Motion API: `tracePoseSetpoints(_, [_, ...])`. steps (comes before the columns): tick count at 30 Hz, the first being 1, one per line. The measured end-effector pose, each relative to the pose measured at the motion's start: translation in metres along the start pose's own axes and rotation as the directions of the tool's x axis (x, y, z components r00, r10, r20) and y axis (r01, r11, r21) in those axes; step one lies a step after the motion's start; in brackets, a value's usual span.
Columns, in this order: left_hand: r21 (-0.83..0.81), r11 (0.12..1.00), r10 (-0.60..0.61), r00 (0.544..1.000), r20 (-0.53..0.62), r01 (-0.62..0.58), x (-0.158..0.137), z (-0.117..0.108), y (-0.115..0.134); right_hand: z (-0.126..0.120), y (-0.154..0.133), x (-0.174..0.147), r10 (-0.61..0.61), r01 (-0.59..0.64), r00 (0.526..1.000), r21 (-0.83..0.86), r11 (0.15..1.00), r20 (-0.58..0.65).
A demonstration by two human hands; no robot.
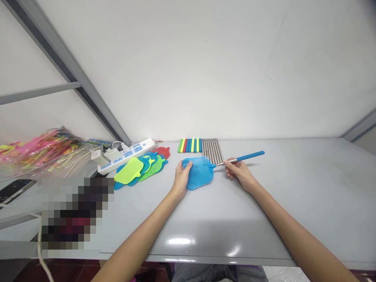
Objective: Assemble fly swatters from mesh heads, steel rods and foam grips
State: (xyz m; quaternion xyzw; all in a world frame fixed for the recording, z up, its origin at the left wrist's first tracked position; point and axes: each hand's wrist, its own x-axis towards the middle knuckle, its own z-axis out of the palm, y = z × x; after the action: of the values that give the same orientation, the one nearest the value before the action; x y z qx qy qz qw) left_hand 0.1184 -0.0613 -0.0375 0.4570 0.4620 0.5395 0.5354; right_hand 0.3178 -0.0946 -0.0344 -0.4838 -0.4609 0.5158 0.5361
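Observation:
A blue fly swatter [201,172] is held just above the grey table, its mesh head to the left and its blue grip [250,156] pointing right. My left hand [182,176] pinches the left edge of the mesh head, thumb on top. The fingers of my right hand [237,170] close round the metal rod near the grip. Behind the swatter lie several metal rods [216,147] side by side. Left of them is a row of coloured handle grips [189,145] in green, yellow, red and blue.
Loose swatter heads [129,171] in several colours overlap at the left, beside a white power strip [129,156] with plugs. Farther left are plastic-bagged colourful items [44,152], a phone [14,190] and a blurred-out patch. A grey metal frame [73,78] rises there. A white wall backs the table [308,196].

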Motion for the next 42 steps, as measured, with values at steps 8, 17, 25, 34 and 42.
tracePoseSetpoints(8, [0.05,0.998,0.036,0.999,0.015,-0.036,-0.004,0.002,0.003,0.001,0.0,-0.002,0.004,-0.004,0.999,0.0,1.0,0.032])
tracePoseSetpoints(17, [0.06,0.997,0.049,0.998,0.04,-0.051,-0.005,0.002,0.003,0.004,-0.003,-0.003,0.011,-0.011,1.0,0.018,1.0,0.005])
tracePoseSetpoints(25, [0.003,0.999,0.045,0.997,0.067,-0.045,-0.007,0.005,0.002,0.003,-0.002,0.0,0.031,-0.032,0.999,0.077,0.996,0.015])
tracePoseSetpoints(34, [-0.007,0.998,0.07,0.985,0.16,-0.07,-0.009,0.007,0.002,0.002,-0.003,-0.002,0.045,-0.039,0.998,0.14,0.989,-0.044])
tracePoseSetpoints(42, [0.001,0.996,0.09,0.972,0.216,-0.093,-0.012,0.009,0.003,-0.001,0.0,-0.001,0.015,-0.007,0.991,0.065,0.998,-0.132])
